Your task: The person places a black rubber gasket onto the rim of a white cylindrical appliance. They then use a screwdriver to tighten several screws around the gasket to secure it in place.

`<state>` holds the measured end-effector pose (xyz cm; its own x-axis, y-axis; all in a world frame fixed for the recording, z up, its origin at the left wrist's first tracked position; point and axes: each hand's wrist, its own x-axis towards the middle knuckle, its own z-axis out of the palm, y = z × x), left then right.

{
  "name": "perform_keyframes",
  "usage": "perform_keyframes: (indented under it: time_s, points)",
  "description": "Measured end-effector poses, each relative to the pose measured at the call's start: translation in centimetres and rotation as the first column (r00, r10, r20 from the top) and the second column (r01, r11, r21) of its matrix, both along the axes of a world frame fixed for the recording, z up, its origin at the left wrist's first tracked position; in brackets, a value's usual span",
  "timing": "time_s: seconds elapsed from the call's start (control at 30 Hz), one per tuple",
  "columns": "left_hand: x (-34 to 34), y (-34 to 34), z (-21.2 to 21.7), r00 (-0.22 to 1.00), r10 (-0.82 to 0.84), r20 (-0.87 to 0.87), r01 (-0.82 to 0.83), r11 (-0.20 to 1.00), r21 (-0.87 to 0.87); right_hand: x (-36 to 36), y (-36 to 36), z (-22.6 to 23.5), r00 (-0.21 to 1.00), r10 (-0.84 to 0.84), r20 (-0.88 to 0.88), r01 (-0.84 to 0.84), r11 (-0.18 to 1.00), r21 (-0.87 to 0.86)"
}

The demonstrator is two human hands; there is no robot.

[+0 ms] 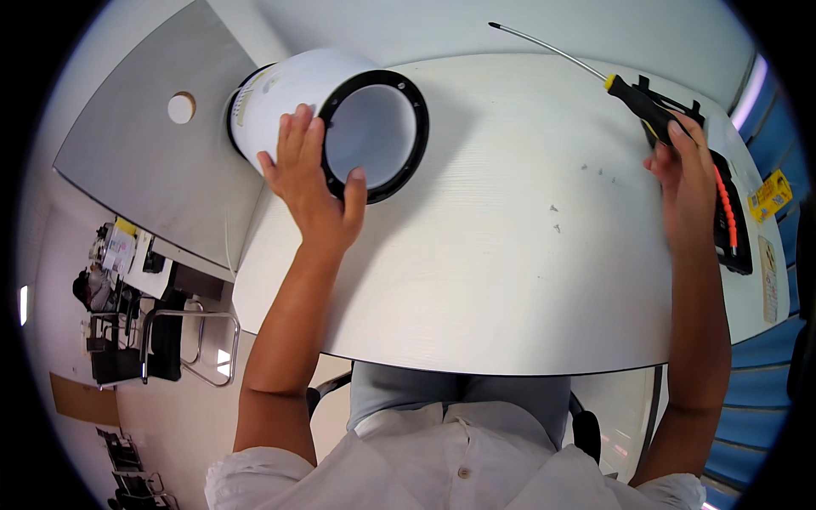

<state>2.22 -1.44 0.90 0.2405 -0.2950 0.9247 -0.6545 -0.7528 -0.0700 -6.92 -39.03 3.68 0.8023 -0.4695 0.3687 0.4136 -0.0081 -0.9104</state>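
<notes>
A white cylinder (293, 81) with a black ring rim (422, 127) lies on its side at the left of the white table. My left hand (313, 183) rests on it with fingers spread, the thumb at the rim. Through the ring a pale, smooth round face shows. At the right my right hand (688, 166) grips the black and yellow handle of a screwdriver (557, 53). Its long metal shaft points up and to the left, away from the cylinder. Several small screws (556, 218) are scattered on the table between my hands.
Right of my right hand lies a black tool case (738, 246) with an orange flexible shaft (727, 208). Beyond it are a yellow box (770, 195) and a beige strip (767, 280). A grey tabletop (144, 127) adjoins at the left; chairs stand farther off.
</notes>
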Motion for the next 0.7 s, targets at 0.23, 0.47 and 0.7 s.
perform_keyframes:
  time_s: [0.23,0.47,0.7]
  points:
    - [-2.0,-0.7,0.9,0.983,-0.132,0.128,0.131,0.991,0.017,0.8,-0.6,-1.0,0.999,0.007,-0.035,-0.002,0.987,0.158]
    - [-6.9,-10.2,1.0,0.76,-0.45,-0.469,0.615,0.732,0.294,0.8,-0.9,-0.9,0.998,-0.027,-0.05,0.035,0.987,0.159]
    - [-2.9,-15.6,-1.5,0.712,-0.45,-0.539,0.68,0.634,0.368,1.2,-0.5,-1.0,0.995,-0.061,-0.075,0.071,0.989,0.13]
